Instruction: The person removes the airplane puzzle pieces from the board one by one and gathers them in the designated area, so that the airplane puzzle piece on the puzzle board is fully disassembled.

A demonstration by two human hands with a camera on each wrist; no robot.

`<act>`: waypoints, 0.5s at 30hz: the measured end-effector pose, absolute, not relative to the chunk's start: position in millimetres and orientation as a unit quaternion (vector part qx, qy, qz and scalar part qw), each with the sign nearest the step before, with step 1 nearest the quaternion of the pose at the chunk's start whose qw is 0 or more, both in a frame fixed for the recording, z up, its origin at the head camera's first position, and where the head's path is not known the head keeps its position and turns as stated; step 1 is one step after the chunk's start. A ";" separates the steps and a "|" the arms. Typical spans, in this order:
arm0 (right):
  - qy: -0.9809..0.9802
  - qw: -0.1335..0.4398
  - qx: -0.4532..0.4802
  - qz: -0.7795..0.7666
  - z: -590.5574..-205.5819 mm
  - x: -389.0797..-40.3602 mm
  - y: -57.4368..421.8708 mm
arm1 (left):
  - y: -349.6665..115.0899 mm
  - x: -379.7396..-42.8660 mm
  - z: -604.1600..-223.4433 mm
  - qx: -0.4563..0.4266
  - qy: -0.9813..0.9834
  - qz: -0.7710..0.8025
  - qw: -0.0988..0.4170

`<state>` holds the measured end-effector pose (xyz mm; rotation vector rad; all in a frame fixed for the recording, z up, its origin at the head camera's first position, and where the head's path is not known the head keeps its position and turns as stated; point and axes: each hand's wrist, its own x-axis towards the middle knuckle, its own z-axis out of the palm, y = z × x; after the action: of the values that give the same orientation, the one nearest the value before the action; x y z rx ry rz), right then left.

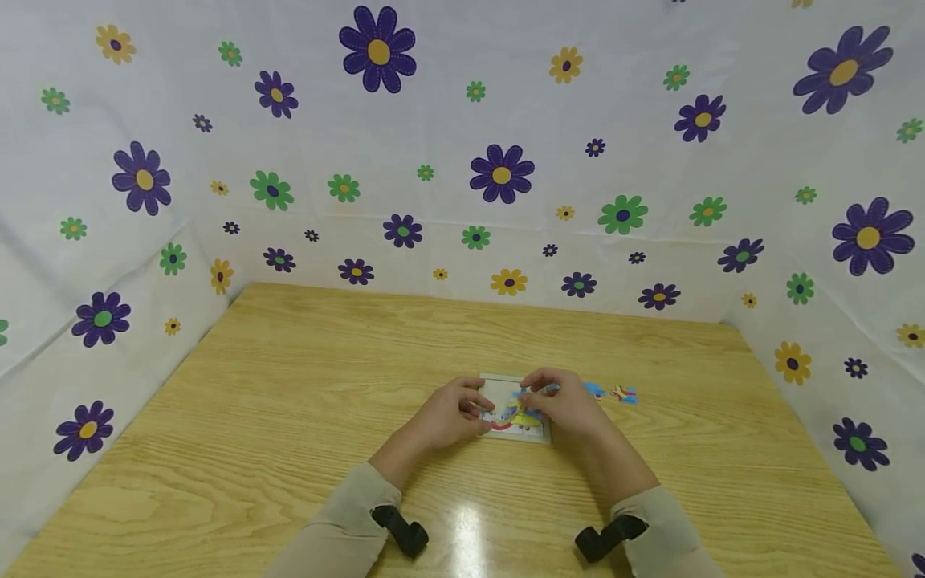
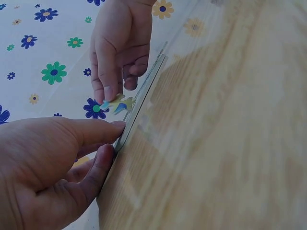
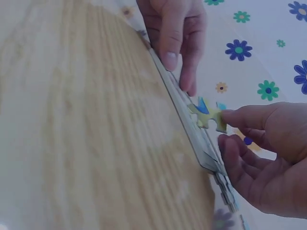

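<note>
A shallow jigsaw puzzle tray [image 1: 548, 434] with a pale rim lies flat on the table, its near part filled with a colourful picture and its far left part bare. My left hand [image 1: 448, 413] is at the tray's left side, thumb and fingers spread apart, fingertips resting at the rim. Over the tray's right side, my right hand [image 1: 571, 408] pinches a yellow and blue puzzle piece [image 3: 208, 116] between thumb and finger. The piece is tilted close above the tray, its knobs and notches showing in the right wrist view.
Just right of the tray, several loose puzzle pieces [image 1: 625, 394] in blue, yellow and red lie on the wooden table [image 1: 325, 361]. A white cloth [image 1: 433, 120] printed with flowers stands along the back and sides. Black straps [image 1: 401, 531] with mounts sit on both sleeves.
</note>
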<state>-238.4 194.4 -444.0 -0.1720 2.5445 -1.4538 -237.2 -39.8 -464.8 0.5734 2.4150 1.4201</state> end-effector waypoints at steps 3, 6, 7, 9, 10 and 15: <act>0.852 0.120 -0.070 -0.505 -442.9 -239.4 202.2 | -40.4 -236.8 -465.1 0.200 0.834 0.495 0.142; 0.843 0.134 -0.079 -0.515 -442.0 -239.6 208.8 | -40.6 -236.5 -465.5 0.202 0.832 0.497 0.141; 0.843 0.137 -0.078 -0.514 -441.4 -239.8 210.0 | -40.5 -236.6 -465.4 0.203 0.832 0.497 0.140; 0.842 0.145 -0.071 -0.514 -440.5 -240.0 212.1 | -40.5 -236.7 -465.1 0.204 0.832 0.497 0.137; 0.841 0.149 -0.068 -0.516 -440.0 -240.1 212.7 | -40.5 -236.7 -465.0 0.205 0.833 0.496 0.135; 0.841 0.161 -0.069 -0.511 -439.1 -240.5 218.2 | -40.3 -236.8 -465.5 0.206 0.834 0.495 0.133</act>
<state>-240.5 218.2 -439.1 -0.1976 2.4022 -1.4598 -236.8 -40.3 -465.5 0.5978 2.4180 1.4349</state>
